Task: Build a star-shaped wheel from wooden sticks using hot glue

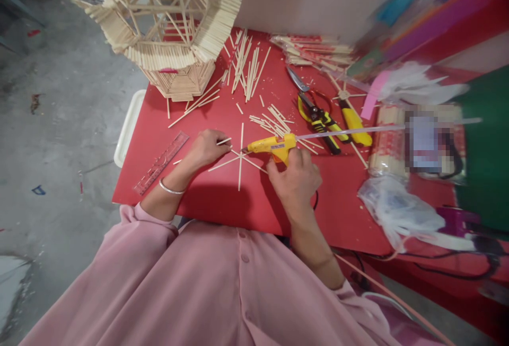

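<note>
My right hand [296,179] grips the handle of a yellow glue gun [272,145], whose nozzle points left at the centre of a star of crossed bamboo sticks [240,157] lying on the red table [222,197]. A long clear glue stick [358,131] runs out of the gun's back to the right. My left hand [207,147], fingers curled, pinches a short stick [224,141] just left of the star and presses on it. A silver bangle sits on my left wrist.
A tall model built of bamboo sticks [167,22] stands at the table's far left corner. Loose sticks [246,67] lie behind the star. A red ruler [161,163] lies left; yellow-handled cutters [318,115], stick packets [314,49] and plastic bags [397,210] lie right.
</note>
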Demonstrator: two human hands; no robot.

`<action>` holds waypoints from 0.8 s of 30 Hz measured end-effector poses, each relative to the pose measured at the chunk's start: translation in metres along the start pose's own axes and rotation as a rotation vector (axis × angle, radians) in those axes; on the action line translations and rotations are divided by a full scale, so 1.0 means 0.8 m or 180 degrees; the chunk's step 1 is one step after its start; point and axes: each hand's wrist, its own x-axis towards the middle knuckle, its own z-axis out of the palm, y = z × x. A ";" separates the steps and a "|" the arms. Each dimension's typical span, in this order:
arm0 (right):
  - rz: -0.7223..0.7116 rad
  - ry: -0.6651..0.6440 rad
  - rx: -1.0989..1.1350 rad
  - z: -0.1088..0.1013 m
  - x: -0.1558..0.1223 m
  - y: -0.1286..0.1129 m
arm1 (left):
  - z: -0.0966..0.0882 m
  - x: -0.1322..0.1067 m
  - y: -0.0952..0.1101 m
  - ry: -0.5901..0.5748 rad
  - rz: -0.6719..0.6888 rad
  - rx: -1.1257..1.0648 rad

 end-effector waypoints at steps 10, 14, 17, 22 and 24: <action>-0.0107 0.0000 -0.0009 0.000 0.000 0.001 | 0.000 0.000 0.000 -0.0004 -0.0013 -0.0009; -0.0118 -0.0029 -0.0007 -0.001 0.000 0.000 | 0.001 -0.001 -0.001 0.0007 -0.0027 -0.0019; -0.0120 -0.0030 -0.0023 -0.001 0.000 -0.001 | 0.002 -0.001 0.000 0.0013 0.0019 -0.0037; -0.0062 0.0012 -0.0066 0.002 -0.001 0.001 | 0.005 0.003 0.010 0.0013 -0.0014 0.0059; -0.0013 0.0061 -0.0022 0.005 -0.003 0.004 | 0.005 0.005 0.015 -0.0009 -0.0023 0.0104</action>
